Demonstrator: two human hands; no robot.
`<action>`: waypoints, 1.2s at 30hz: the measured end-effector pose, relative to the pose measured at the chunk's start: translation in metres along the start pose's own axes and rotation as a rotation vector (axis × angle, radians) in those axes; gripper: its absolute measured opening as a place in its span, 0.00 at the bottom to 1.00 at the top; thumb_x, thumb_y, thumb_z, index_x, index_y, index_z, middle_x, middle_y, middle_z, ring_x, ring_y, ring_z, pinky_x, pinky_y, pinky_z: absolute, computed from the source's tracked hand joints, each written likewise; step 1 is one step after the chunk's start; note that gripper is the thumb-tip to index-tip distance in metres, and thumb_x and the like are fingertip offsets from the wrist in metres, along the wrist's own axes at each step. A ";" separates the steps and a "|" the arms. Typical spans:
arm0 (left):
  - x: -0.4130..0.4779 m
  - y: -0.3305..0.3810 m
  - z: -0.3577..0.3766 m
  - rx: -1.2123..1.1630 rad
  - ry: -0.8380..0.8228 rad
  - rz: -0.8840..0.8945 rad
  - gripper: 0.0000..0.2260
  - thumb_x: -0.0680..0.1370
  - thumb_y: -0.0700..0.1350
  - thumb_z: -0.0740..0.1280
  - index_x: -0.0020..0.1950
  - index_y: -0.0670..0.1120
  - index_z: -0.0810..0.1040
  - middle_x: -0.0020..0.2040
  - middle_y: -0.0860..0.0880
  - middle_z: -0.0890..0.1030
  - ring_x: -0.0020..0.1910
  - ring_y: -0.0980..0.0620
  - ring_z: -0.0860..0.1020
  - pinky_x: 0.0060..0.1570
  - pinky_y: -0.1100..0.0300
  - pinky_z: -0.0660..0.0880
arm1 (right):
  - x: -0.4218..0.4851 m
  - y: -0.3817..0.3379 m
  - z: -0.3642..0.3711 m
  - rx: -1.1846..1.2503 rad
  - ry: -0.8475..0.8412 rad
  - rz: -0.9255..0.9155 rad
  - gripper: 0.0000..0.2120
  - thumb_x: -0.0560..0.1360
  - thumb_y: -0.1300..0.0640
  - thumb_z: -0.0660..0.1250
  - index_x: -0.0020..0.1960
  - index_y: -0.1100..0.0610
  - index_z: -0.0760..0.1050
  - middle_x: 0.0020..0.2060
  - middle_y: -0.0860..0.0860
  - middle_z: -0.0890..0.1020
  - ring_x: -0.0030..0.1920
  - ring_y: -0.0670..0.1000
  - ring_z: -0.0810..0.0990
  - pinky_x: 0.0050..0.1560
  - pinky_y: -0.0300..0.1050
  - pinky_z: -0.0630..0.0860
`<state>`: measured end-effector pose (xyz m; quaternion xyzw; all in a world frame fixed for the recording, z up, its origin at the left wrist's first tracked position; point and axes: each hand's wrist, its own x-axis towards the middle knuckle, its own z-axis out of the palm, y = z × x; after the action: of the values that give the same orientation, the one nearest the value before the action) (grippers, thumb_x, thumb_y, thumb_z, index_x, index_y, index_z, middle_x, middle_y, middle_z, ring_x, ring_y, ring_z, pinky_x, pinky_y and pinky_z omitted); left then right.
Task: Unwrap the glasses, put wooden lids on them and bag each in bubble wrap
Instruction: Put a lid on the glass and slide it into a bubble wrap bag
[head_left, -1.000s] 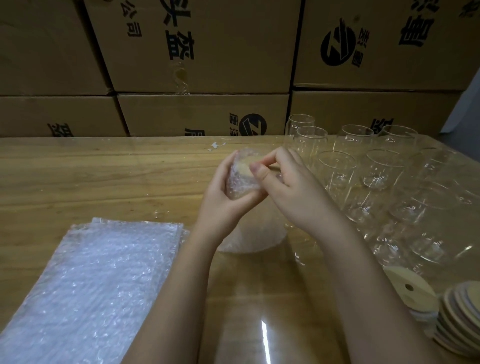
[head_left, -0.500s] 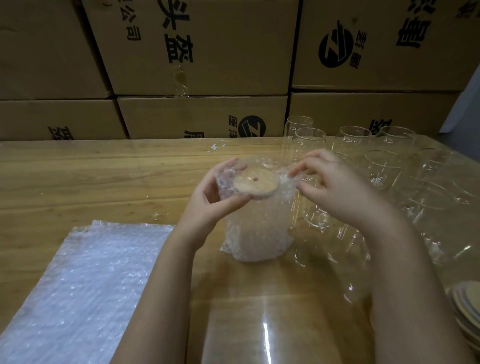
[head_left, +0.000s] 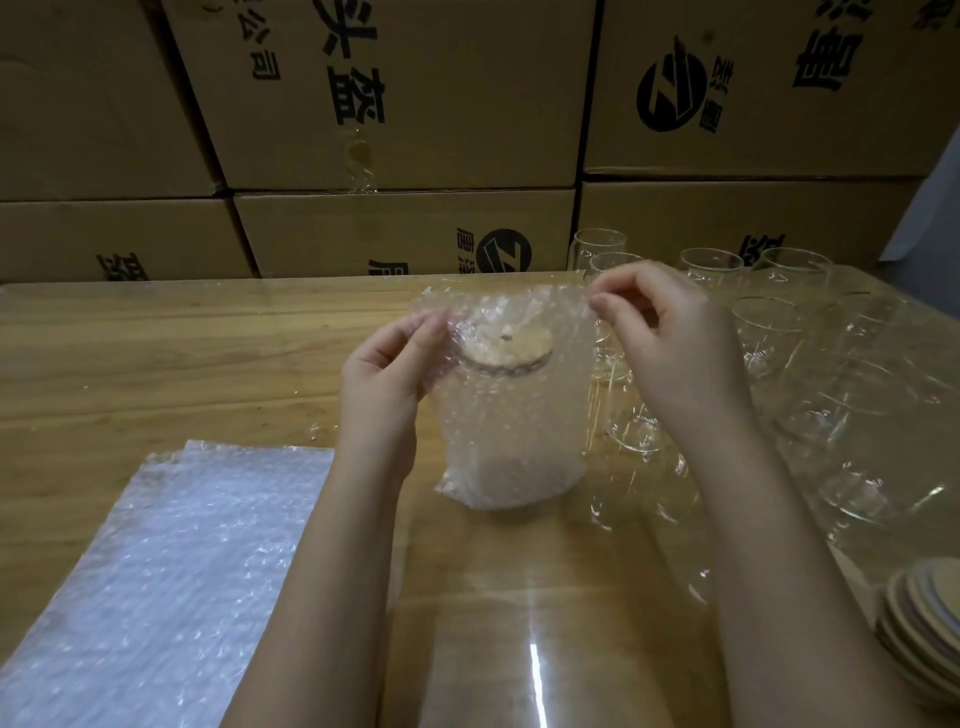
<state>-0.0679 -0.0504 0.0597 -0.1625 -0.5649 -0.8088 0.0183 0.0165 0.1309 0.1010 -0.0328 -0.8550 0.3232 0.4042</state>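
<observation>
A glass with a round wooden lid (head_left: 506, 344) stands upright on the table inside a bubble wrap bag (head_left: 511, 421). My left hand (head_left: 387, 379) pinches the bag's top left edge. My right hand (head_left: 670, 338) pinches the top right corner, holding the mouth stretched flat above the lid. The glass itself shows only dimly through the wrap.
Several bare clear glasses (head_left: 769, 332) crowd the table's right side. A stack of wooden lids (head_left: 919, 623) lies at the lower right edge. A pile of flat bubble wrap bags (head_left: 156, 571) lies at the lower left. Cardboard boxes (head_left: 395, 93) wall off the back of the wooden table (head_left: 182, 364).
My hands have moved apart from the lid and drawn the bag's top edge up and outward, so the bubble wrap now rises above the lid.
</observation>
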 end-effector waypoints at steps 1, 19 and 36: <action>0.001 0.002 0.001 -0.022 0.010 0.006 0.06 0.73 0.45 0.71 0.46 0.44 0.84 0.43 0.47 0.84 0.42 0.53 0.81 0.42 0.62 0.78 | 0.000 0.000 0.001 0.034 0.014 0.005 0.04 0.78 0.59 0.66 0.49 0.54 0.79 0.42 0.42 0.78 0.42 0.42 0.77 0.42 0.33 0.74; -0.005 -0.004 0.003 -0.056 0.065 -0.045 0.04 0.71 0.48 0.72 0.40 0.49 0.85 0.45 0.47 0.84 0.48 0.49 0.80 0.55 0.52 0.76 | -0.010 0.027 0.032 0.638 -0.479 0.338 0.23 0.62 0.37 0.71 0.55 0.40 0.76 0.54 0.39 0.83 0.56 0.41 0.80 0.60 0.45 0.76; -0.020 -0.011 -0.020 0.156 -0.089 -0.138 0.25 0.67 0.63 0.72 0.58 0.53 0.79 0.60 0.52 0.81 0.59 0.56 0.79 0.56 0.61 0.76 | -0.011 0.037 0.051 0.893 -0.077 0.547 0.04 0.74 0.57 0.69 0.48 0.54 0.79 0.46 0.50 0.85 0.49 0.50 0.84 0.48 0.44 0.82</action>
<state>-0.0566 -0.0683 0.0380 -0.1572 -0.6362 -0.7537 -0.0499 -0.0205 0.1294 0.0487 -0.0673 -0.6082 0.7510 0.2480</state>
